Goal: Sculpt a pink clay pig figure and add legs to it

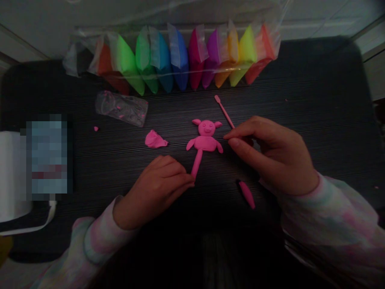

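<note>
A flat pink clay pig figure [205,143] lies on the dark table, with ears, eyes, a snout and two arms. A thin pink clay roll [197,163] slants down from its body like a leg. My left hand [161,180] is closed, thumb and fingertips pinching the roll's lower end. Just right of the figure, my right hand [270,154] has thumb and index finger drawn together; whatever they hold, if anything, is hidden. A slim pink modelling tool [224,111] runs under or behind that index finger, its lower end covered. A second clay roll [247,194] lies below the right hand.
A lump of pink clay [155,139] sits left of the figure, near an opened clear wrapper [122,107] and a small pink crumb [96,129]. Across the back stands a clear bag with several coloured clay packets [180,60]. At left, a blurred-out screen [49,156] leans by a white object [12,176] and cable.
</note>
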{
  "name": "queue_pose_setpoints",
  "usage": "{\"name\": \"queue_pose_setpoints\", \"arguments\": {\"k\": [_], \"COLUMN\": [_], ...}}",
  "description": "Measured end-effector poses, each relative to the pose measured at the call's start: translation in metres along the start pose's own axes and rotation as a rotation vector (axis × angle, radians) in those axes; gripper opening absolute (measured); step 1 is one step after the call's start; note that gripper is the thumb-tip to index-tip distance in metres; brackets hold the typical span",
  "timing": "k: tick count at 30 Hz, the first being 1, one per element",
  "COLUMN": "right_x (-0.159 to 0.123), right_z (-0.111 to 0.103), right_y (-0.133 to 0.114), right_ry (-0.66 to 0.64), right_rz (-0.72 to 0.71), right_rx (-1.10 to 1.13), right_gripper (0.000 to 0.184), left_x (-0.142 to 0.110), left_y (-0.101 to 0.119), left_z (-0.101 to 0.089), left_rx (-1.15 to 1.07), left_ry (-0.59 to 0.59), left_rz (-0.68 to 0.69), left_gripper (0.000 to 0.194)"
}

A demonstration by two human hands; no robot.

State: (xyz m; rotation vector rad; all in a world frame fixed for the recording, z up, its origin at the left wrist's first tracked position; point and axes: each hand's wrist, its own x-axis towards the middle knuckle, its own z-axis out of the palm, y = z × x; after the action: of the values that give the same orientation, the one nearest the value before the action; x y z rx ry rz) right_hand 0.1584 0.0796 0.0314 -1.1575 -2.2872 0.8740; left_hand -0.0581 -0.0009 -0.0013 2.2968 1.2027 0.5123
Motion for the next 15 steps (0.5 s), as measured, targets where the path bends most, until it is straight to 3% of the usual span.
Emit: {"name": "queue_pose_setpoints", "arguments": {"k": [4, 8, 11, 15], "right_x": [0.002, 0.001, 0.000, 0.001], "right_z": [0.009, 0.023, 0.030, 0.032], "right_y": [0.005, 0.007, 0.007, 0.006], "right_ry": [0.013, -0.019, -0.023, -0.037], "right_rz": [0.072, 0.087, 0.072, 0.067], "right_rx": [-0.211, -0.374, -0.401, -0.328], "right_gripper": [0.014, 0.032, 0.041, 0.030], "left_x": [0.000, -0.001, -0.001, -0.002], "left_y": [-0.001, -0.001, 0.002, 0.005], "left_z": [0.002, 0.000, -0.006, -0.013], "left_rx": [-0.024, -0.063, -0.100, -0.116], "left_ry": [0.000, 0.011, 0.055, 0.170], "left_rz": [-0.012, -0.020, -0.043, -0.093], "left_gripper": [0.009, 0.009, 0.017, 0.009]}}
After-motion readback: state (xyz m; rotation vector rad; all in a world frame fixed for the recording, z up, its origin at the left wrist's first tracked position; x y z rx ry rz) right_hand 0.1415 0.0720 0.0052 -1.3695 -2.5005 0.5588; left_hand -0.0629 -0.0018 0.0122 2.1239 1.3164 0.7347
